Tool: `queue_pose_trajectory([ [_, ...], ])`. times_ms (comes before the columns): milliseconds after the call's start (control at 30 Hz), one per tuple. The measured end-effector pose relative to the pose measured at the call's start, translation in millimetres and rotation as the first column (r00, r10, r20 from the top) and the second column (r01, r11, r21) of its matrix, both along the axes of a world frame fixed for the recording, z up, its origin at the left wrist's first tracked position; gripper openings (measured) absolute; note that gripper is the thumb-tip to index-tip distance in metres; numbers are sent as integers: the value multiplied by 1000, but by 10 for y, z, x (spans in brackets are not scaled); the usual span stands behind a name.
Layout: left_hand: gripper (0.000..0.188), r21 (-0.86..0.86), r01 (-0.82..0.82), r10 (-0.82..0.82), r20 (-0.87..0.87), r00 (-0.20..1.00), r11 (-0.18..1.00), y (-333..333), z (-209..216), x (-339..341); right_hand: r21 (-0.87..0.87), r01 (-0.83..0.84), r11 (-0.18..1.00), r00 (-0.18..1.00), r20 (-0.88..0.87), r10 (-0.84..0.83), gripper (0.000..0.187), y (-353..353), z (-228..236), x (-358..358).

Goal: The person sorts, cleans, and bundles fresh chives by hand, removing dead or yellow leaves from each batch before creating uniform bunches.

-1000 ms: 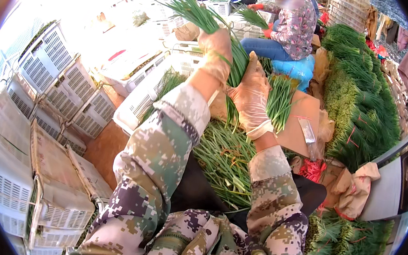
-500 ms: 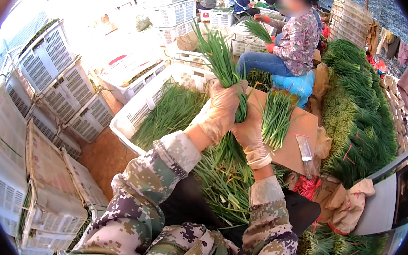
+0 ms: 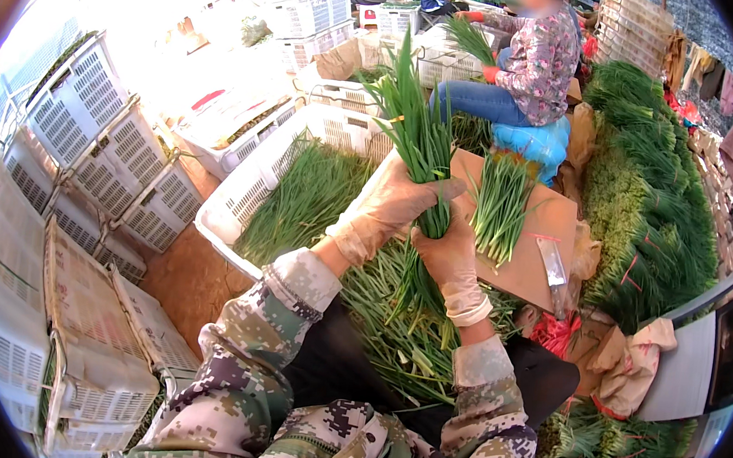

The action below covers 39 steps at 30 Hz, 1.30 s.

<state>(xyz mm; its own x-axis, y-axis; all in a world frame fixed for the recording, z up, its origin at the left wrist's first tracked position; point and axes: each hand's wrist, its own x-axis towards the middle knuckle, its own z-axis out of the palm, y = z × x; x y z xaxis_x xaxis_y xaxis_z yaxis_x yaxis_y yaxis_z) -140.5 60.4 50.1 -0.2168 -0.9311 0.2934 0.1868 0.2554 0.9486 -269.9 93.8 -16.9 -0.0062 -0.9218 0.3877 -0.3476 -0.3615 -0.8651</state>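
A bunch of green chives (image 3: 418, 138) stands nearly upright in front of me, its leaf tips pointing away. My left hand (image 3: 390, 205), in a pale thin glove, is closed round the middle of the bunch, thumb across its front. Lower down, my right hand (image 3: 449, 262), gloved alike, grips the stalks just below the left. Beneath both hands lies a loose heap of chives (image 3: 401, 328) on my lap. To the right, a smaller pile of chives (image 3: 501, 206) rests on a brown board (image 3: 538, 209), beside a broad-bladed knife (image 3: 551, 264).
A white crate (image 3: 237, 209) of chives stands ahead on the left; stacked white crates (image 3: 101, 319) line the left side. A co-worker (image 3: 533, 69) sits ahead holding chives. Bundled chives (image 3: 648, 201) are piled at right, near red ties (image 3: 556, 333) and a paper bag (image 3: 633, 366).
The bunch has swung more upright, its tips shifting right. My left hand has shifted slightly left and lower, its thumb now across the stalks. My right hand has dropped a little.
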Motion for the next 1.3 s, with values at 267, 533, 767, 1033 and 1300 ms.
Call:
queue_pose_trajectory([
  [267, 34, 221, 333, -195, -481, 855, 917, 170, -217, -33, -30, 167, 985, 935, -312, -168, 75, 434, 89, 59],
  [533, 35, 259, 431, -281, -463, 841, 864, 91, -303, 224, 187, 93, 978, 990, -120, -71, 34, 639, 911, -530],
  [767, 38, 244, 476, -284, -550, 785, 845, 9, -565, 293, -274, 111, 955, 989, -67, -134, 17, 486, 971, -257],
  [1033, 38, 250, 515, -271, -623, 734, 820, -108, -741, 486, -508, 265, 820, 928, -96, -359, 70, 362, 1203, -108],
  [1300, 32, 293, 559, -158, -767, 621, 776, -196, -903, 470, -453, -383, 805, 923, -145, 358, 49, 793, 1477, -37],
])
